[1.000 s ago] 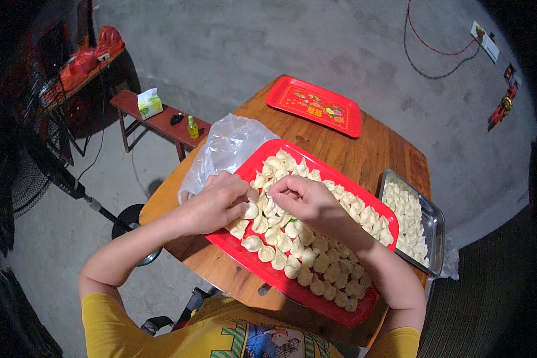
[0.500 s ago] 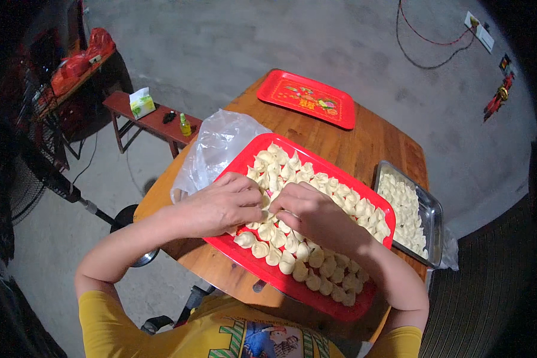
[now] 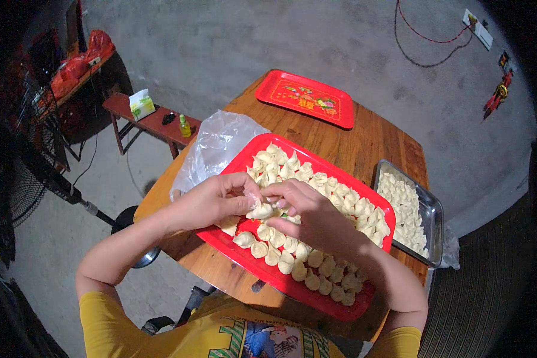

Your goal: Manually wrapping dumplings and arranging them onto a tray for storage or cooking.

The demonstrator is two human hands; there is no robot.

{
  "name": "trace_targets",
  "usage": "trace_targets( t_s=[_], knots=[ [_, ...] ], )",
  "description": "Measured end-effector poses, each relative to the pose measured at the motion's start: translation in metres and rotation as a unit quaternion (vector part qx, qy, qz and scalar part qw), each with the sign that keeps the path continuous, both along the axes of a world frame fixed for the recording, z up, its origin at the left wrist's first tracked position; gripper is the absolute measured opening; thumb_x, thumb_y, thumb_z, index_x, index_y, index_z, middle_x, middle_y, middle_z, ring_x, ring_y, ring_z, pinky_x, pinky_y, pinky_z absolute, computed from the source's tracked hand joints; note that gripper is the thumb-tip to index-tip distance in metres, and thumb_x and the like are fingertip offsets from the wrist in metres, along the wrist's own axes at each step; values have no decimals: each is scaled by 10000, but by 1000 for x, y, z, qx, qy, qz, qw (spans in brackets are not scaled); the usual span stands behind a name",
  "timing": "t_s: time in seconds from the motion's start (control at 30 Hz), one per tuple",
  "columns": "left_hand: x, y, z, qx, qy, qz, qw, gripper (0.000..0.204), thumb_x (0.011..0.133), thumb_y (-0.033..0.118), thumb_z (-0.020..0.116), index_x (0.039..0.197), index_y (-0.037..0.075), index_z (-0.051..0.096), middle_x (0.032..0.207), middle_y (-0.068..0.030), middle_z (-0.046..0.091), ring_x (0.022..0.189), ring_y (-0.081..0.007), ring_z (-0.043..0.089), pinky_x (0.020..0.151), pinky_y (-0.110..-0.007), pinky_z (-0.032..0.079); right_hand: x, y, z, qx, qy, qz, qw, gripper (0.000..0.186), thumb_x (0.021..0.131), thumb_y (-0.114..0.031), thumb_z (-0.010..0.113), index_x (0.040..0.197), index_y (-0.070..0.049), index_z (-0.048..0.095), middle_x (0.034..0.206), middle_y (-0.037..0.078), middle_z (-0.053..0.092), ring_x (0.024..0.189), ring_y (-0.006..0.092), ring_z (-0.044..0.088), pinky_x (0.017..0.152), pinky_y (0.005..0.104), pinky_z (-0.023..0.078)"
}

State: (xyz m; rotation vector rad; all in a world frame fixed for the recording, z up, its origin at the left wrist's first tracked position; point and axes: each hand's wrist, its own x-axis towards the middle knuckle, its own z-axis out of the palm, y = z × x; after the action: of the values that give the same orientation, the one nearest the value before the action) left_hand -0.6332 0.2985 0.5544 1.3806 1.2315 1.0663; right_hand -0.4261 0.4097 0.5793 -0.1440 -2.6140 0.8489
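Observation:
Over the large red tray [image 3: 250,262], my left hand [image 3: 212,201] pinches a pale dumpling [image 3: 261,211] between thumb and fingers. My right hand [image 3: 319,218] is just to the right of it, thumb and fingers apart around the dumpling's right side; whether they touch it I cannot make out. Rows of folded dumplings [image 3: 286,262] fill much of the tray, and both hands cover some in the middle. Beneath my left wrist a pale flat piece, like a dough wrapper [image 3: 228,225], lies at the tray's left edge.
A metal pan [image 3: 434,218] full of dumplings stands right of the tray. At the wooden table's [image 3: 364,152] far side lies a second red tray [image 3: 307,98]. A clear plastic bag [image 3: 221,140] touches the big tray's left. Farther left are a bench [image 3: 152,122] and a fan [image 3: 30,185].
My hands have lifted slightly off the dumplings on the tray. A folded dumpling now shows in the left fingers, and the right thumb and fingers have spread apart.

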Motion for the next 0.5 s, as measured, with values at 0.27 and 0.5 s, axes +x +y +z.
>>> trace_targets(
  t_s=[0.27,0.5],
  knots=[
    [5,-16,12,-108,-94,70,987,146,947,169,620,1032,54,589,918,12,612,844,-48,553,737,-214,459,-12,-12,-12,43,82,15,996,458,773,-118,743,1175,-49,535,1046,142,555,970,303,615,817,390,532],
    [-3,-30,2,-12,35,144,989,174,964,173,584,1063,31,579,893,5,607,826,-67,561,743,-232,470,-20,-21,-15,-18,-3,-3,1000,330,795,-78,715,1080,-23,558,953,118,556,835,237,617,731,335,531]
  ],
)
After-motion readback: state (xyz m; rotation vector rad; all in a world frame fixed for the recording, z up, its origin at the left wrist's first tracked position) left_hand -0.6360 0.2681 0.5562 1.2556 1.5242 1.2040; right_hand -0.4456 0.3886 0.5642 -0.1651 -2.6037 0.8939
